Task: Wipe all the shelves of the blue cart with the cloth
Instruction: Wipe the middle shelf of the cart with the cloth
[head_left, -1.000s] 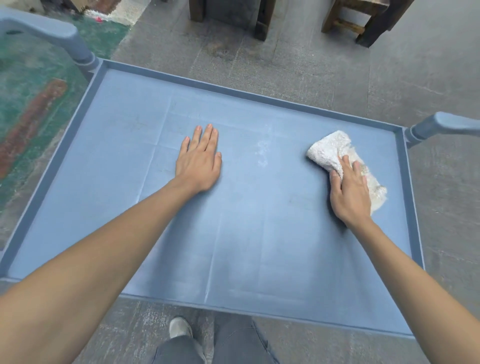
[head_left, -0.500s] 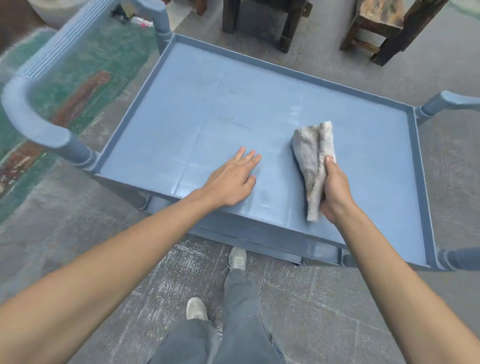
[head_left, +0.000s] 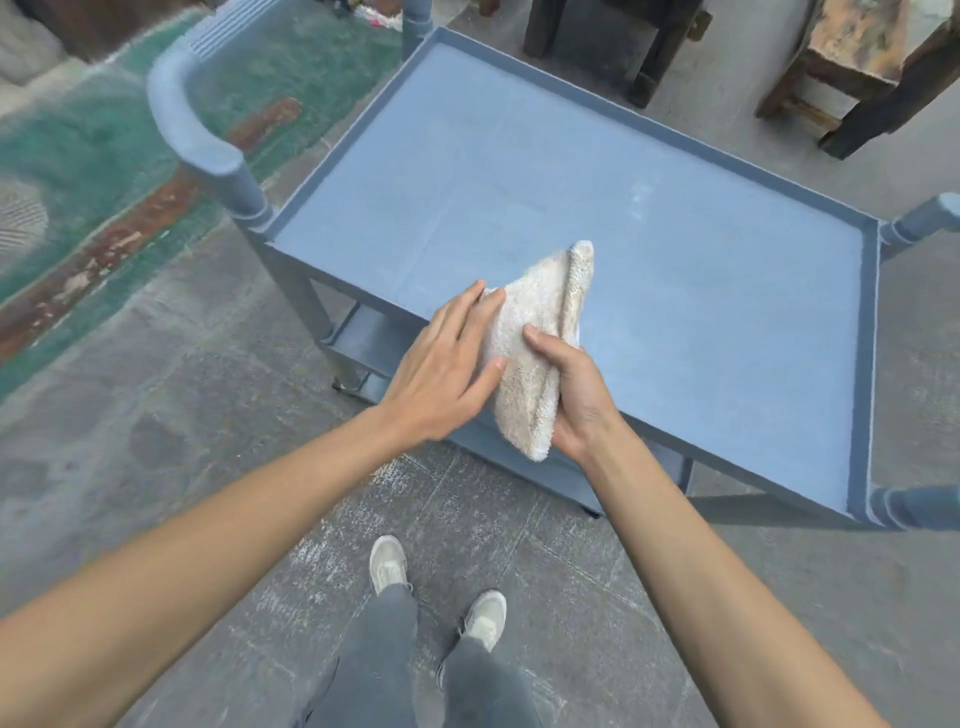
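Floor: grey stone floor (head_left: 156, 415) w/ white scuffs; green rug w/ a red-brown stripe (head_left: 104, 171) lies at the left.
Back of room: dark wooden chair legs (head_left: 649, 52) at the top, a worn wooden stool (head_left: 841, 47) at the top right.
Cart: blue plastic cart w/ a raised rim (head_left: 363, 140) stands in front of the person, turned at a slant. Its long side runs from near right to far left.
Top shelf: flat pale blue top shelf (head_left: 675, 260), a faint white smudge near the far side.
Lower shelf: part of a blue lower shelf (head_left: 363, 338) shows under the near edge, just left of the hands.
Handles: curved blue push handle (head_left: 192, 124) at the left end; round blue posts at the right corners.
Cloth: fluffy cream towel cloth (head_left: 540, 332), folded long. Long axis goes from near to far; one end hangs down over the near edge of the cart, other end points up and away over the top shelf.
Left hand: left hand (head_left: 447, 374) lies flat on the cloth's left side, fingers straight, thumb tip on the cloth.
Right hand: right hand (head_left: 576, 400) grips the cloth from the right, thumb across the front, fingers curled behind.
Person: grey trousers and pale shoes (head_left: 387, 564) at the bottom, standing back from the cart.
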